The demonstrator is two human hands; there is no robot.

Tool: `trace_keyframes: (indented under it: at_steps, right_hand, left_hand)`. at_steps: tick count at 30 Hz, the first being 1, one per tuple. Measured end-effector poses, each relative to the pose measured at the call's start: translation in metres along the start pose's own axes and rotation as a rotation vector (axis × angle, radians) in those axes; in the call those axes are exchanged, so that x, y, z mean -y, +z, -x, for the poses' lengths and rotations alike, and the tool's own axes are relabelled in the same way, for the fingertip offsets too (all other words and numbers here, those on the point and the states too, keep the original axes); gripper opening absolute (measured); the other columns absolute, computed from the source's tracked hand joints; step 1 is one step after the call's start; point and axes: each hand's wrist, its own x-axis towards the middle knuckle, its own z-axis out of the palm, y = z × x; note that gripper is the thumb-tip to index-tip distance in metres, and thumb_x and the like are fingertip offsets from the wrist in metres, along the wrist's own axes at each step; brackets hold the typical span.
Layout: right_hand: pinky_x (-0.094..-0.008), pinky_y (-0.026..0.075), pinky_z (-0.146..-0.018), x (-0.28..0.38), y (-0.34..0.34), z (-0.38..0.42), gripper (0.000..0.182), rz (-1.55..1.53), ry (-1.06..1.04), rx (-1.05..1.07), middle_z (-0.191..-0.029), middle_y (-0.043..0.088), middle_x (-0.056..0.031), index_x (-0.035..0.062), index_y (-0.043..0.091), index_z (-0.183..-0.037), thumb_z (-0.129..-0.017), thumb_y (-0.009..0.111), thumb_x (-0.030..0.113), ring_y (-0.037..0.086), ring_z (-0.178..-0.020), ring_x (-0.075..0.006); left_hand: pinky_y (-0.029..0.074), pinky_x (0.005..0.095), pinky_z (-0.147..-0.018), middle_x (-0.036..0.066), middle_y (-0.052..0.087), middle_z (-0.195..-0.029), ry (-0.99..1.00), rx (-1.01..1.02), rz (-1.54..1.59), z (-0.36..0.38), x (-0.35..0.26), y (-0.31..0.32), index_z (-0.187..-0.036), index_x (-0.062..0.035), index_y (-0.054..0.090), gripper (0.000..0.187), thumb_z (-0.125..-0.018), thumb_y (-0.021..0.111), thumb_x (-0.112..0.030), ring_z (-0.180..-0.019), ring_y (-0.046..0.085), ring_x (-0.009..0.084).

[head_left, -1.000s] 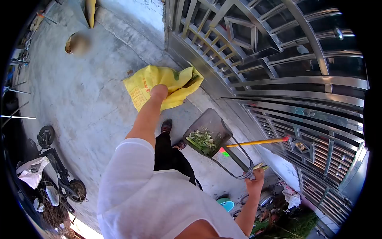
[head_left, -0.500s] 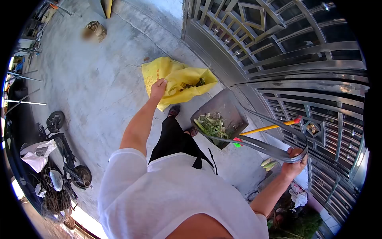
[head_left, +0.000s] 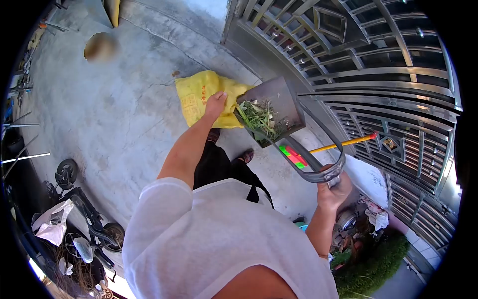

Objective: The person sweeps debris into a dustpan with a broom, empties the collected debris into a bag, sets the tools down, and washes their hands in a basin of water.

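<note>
My left hand [head_left: 215, 105] is closed on the edge of a yellow woven sack [head_left: 191, 97] with red print. In my right hand [head_left: 334, 192] is the looped grey handle of a long-handled dustpan [head_left: 294, 119]. Green leaves and plant scraps [head_left: 260, 118] lie in the dustpan's pan. The pan is tilted, and its front edge meets the sack's mouth. How far it reaches inside is hidden by the sack.
A broom [head_left: 343, 143] with a yellow stick and red-green head leans by the metal gate [head_left: 368, 65] on the right. A small scooter [head_left: 92, 212] stands at left. Plants [head_left: 373, 264] grow at lower right. A blurred round container [head_left: 99, 47] sits at upper left.
The dustpan has moved up and left, so its pan now meets the sack's mouth. My right hand has come inward with the handle. The left hand still grips the sack.
</note>
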Motion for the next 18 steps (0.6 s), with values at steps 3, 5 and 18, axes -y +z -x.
trace_keyframes:
  at_steps: [3, 5, 18]
  right_hand:
    - [-0.0185, 0.033, -0.045, 0.013, 0.032, -0.01, 0.032, 0.049, -0.071, 0.139, -0.058, 0.051, 0.003, 0.0002, 0.056, -0.076, -0.063, 0.075, 0.022, 0.043, -0.049, -0.0038]
    - [-0.0212, 0.038, -0.048, 0.022, 0.041, -0.017, 0.031, -0.048, 0.046, 0.257, -0.059, 0.055, -0.0025, 0.003, 0.057, -0.074, -0.059, 0.077, 0.021, 0.05, -0.051, -0.0097]
    - [-0.0291, 0.032, -0.04, 0.073, 0.099, -0.04, 0.035, 0.011, -0.246, 0.739, -0.05, 0.042, -0.0099, 0.0052, 0.048, -0.059, -0.064, 0.072, 0.03, 0.041, -0.043, -0.0245]
  left_hand:
    - [0.041, 0.029, -0.077, 0.013, 0.06, -0.091, 0.075, -0.025, 0.109, -0.018, 0.007, 0.003, -0.101, -0.0056, 0.057, 0.029, -0.082, 0.05, -0.026, -0.085, 0.057, 0.0239]
    - [0.041, 0.0283, -0.079, 0.012, 0.06, -0.097, 0.03, -0.104, 0.051, -0.025, 0.009, 0.0, -0.104, -0.0062, 0.056, 0.031, -0.082, 0.05, -0.027, -0.09, 0.056, 0.0238]
    - [0.041, 0.0278, -0.079, 0.013, 0.06, -0.098, 0.047, 0.016, 0.01, -0.017, 0.013, -0.035, -0.106, -0.005, 0.055, 0.033, -0.082, 0.049, -0.027, -0.092, 0.056, 0.0234]
